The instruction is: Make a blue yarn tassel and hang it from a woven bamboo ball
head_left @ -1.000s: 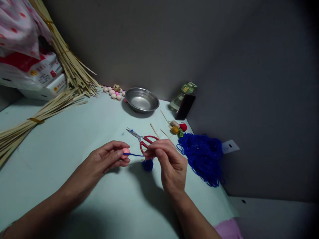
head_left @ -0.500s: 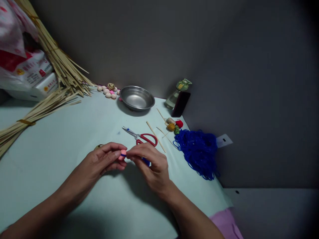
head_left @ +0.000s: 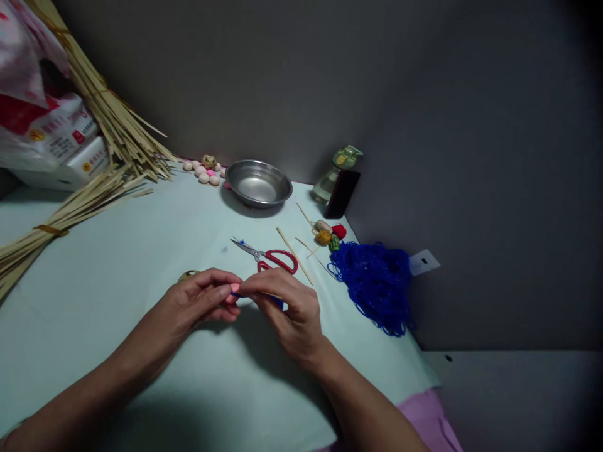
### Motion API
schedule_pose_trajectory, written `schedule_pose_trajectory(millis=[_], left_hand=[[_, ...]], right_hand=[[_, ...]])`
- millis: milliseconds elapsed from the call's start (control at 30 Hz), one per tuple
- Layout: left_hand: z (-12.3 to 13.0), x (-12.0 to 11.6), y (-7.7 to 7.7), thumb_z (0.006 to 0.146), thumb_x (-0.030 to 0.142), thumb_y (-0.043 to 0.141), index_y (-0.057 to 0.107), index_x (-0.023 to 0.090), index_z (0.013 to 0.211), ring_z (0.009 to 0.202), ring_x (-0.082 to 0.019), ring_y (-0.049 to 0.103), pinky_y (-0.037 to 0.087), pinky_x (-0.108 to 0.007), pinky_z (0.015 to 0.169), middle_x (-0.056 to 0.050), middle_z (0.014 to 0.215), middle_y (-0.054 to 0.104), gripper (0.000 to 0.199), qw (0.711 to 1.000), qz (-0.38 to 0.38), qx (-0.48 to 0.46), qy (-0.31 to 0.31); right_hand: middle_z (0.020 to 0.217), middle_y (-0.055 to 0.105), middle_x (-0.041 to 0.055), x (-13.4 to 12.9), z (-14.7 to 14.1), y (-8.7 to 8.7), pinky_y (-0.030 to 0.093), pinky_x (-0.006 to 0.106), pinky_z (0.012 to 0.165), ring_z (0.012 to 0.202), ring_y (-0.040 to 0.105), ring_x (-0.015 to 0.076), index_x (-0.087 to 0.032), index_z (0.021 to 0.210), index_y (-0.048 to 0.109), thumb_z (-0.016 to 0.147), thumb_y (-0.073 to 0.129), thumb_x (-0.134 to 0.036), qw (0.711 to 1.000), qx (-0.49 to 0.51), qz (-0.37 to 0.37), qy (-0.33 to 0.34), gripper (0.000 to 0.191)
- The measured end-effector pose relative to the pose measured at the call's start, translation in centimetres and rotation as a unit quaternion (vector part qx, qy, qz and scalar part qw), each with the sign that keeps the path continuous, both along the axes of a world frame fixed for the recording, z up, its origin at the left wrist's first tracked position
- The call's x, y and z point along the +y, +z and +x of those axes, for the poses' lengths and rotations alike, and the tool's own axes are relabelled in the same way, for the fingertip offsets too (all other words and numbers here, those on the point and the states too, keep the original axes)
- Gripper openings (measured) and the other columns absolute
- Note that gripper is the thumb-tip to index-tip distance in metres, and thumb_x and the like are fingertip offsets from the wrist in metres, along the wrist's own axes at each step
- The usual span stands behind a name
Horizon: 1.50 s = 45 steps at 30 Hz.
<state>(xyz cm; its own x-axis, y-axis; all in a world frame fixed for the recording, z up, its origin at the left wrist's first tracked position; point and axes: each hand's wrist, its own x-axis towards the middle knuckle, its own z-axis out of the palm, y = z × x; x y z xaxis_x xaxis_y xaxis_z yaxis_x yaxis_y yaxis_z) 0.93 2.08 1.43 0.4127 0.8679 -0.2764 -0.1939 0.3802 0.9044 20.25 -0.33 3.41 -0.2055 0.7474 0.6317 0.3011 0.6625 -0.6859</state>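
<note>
My left hand (head_left: 206, 298) pinches a small pink ball-like piece (head_left: 234, 289) between thumb and fingers. A strand of blue cord (head_left: 237, 294) crosses the pink piece. My right hand (head_left: 285, 307) is closed at the tips on that cord, close to the left fingertips. More blue cord (head_left: 279, 303) shows under the right palm, partly hidden. Just beyond the hands lie scissors (head_left: 259, 254) with red handles, one handle partly covered by my right hand. A small brownish round thing (head_left: 188, 275) peeks out behind my left hand.
A metal bowl (head_left: 259, 199) stands at the back beside several pale and pink egg-shaped pieces (head_left: 203, 178). On the right are a heap of blue cord (head_left: 377, 282), small coloured balls (head_left: 323, 237), a phone (head_left: 342, 194) and a bottle (head_left: 323, 186). Bundled straw strips (head_left: 85, 204) lie left.
My right hand has shifted slightly right, and the blue strand now stretches from the pink piece toward its fingertips. My left hand keeps its pinch. The whole view has tipped very slightly.
</note>
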Motion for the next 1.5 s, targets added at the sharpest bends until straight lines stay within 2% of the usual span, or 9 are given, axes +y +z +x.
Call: schedule_pose_trajectory(millis=[233, 433, 600, 767, 933, 1067, 1233, 1333, 1500], left_hand=[[-0.1, 0.0, -0.2, 0.086, 0.046, 0.082, 0.081, 0.029, 0.098, 0.078, -0.016, 0.072, 0.061, -0.025, 0.075, 0.0, 0.092, 0.077, 0.02, 1.0, -0.006, 0.01, -0.002], [-0.2, 0.2, -0.3, 0.086, 0.05, 0.079, 0.08, 0.029, 0.095, 0.079, -0.019, 0.073, 0.061, -0.03, 0.077, -0.001, 0.096, 0.077, 0.023, 0.997, 0.037, 0.06, -0.01], [-0.5, 0.1, -0.4, 0.089, 0.055, 0.073, 0.081, 0.033, 0.109, 0.084, -0.024, 0.073, 0.059, -0.034, 0.077, -0.003, 0.089, 0.079, 0.031, 0.983, 0.11, 0.148, -0.024], [-0.9, 0.2, -0.5, 0.09, 0.055, 0.072, 0.082, 0.034, 0.113, 0.098, -0.028, 0.074, 0.059, -0.037, 0.084, -0.006, 0.104, 0.082, 0.032, 0.978, 0.119, 0.167, -0.031], [-1.0, 0.2, -0.7, 0.084, 0.048, 0.081, 0.08, 0.034, 0.119, 0.103, -0.028, 0.075, 0.059, -0.04, 0.094, -0.007, 0.108, 0.081, 0.037, 0.996, 0.041, 0.062, -0.045], [-1.4, 0.4, -1.1, 0.085, 0.047, 0.081, 0.077, 0.03, 0.122, 0.092, -0.025, 0.075, 0.059, -0.038, 0.088, -0.006, 0.093, 0.081, 0.041, 0.996, 0.032, 0.077, -0.04], [-1.7, 0.6, -1.5, 0.083, 0.042, 0.084, 0.078, 0.027, 0.113, 0.097, -0.028, 0.076, 0.06, -0.041, 0.089, -0.01, 0.1, 0.081, 0.034, 0.997, 0.023, 0.062, -0.038], [-1.3, 0.4, -1.2, 0.077, 0.039, 0.088, 0.078, 0.027, 0.108, 0.097, -0.03, 0.077, 0.062, -0.04, 0.085, -0.01, 0.102, 0.081, 0.034, 0.998, 0.015, 0.055, -0.034], [-0.8, 0.0, -0.2, 0.078, 0.039, 0.087, 0.077, 0.029, 0.106, 0.093, -0.026, 0.077, 0.061, -0.033, 0.08, -0.007, 0.102, 0.083, 0.031, 0.998, 0.018, 0.057, 0.011]], right_hand=[[0.1, 0.078, 0.0092, -0.1, 0.3, 0.1, 0.063, 0.034, 0.082, 0.094, 0.075, 0.0182, -0.021, 0.112, 0.075, 0.105, 0.055, -0.014, 0.999, -0.035, -0.024, 0.017, 0.022], [0.106, 0.078, 0.0103, -0.3, 0.6, 0.0, 0.064, 0.029, 0.083, 0.096, 0.076, 0.0168, -0.02, 0.117, 0.074, 0.106, 0.052, -0.014, 0.991, -0.129, 0.037, 0.011, 0.025], [0.105, 0.08, 0.0102, -0.3, 0.8, -0.4, 0.062, 0.026, 0.079, 0.092, 0.075, 0.0161, -0.017, 0.115, 0.075, 0.107, 0.05, -0.015, 0.972, -0.213, 0.101, -0.009, 0.027], [0.102, 0.08, 0.0097, -0.3, 0.9, -0.5, 0.06, 0.026, 0.075, 0.089, 0.075, 0.0165, -0.015, 0.115, 0.072, 0.107, 0.05, -0.014, 0.968, -0.223, 0.113, -0.003, 0.023], [0.1, 0.078, 0.0082, 0.0, 1.1, -0.9, 0.061, 0.029, 0.077, 0.09, 0.074, 0.017, -0.021, 0.115, 0.068, 0.106, 0.05, -0.014, 0.982, -0.172, 0.074, -0.012, 0.021], [0.099, 0.076, 0.011, 0.2, 1.2, -0.8, 0.061, 0.03, 0.077, 0.089, 0.073, 0.018, -0.018, 0.107, 0.07, 0.106, 0.054, -0.017, 0.989, -0.136, 0.057, -0.008, 0.017], [0.09, 0.075, 0.0073, 0.6, 1.0, -0.8, 0.059, 0.032, 0.076, 0.083, 0.07, 0.0178, -0.019, 0.095, 0.074, 0.103, 0.061, -0.025, 0.997, -0.05, -0.053, 0.014, 0.016], [0.084, 0.074, 0.0045, 0.8, 0.8, -1.0, 0.057, 0.031, 0.072, 0.079, 0.069, 0.017, -0.02, 0.088, 0.075, 0.098, 0.068, -0.026, 0.993, -0.008, -0.116, 0.013, 0.014], [0.086, 0.074, 0.0023, 0.8, 0.9, -1.0, 0.059, 0.026, 0.072, 0.077, 0.072, 0.0148, -0.019, 0.092, 0.073, 0.09, 0.075, -0.027, 0.983, 0.04, -0.179, -0.013, 0.008]])
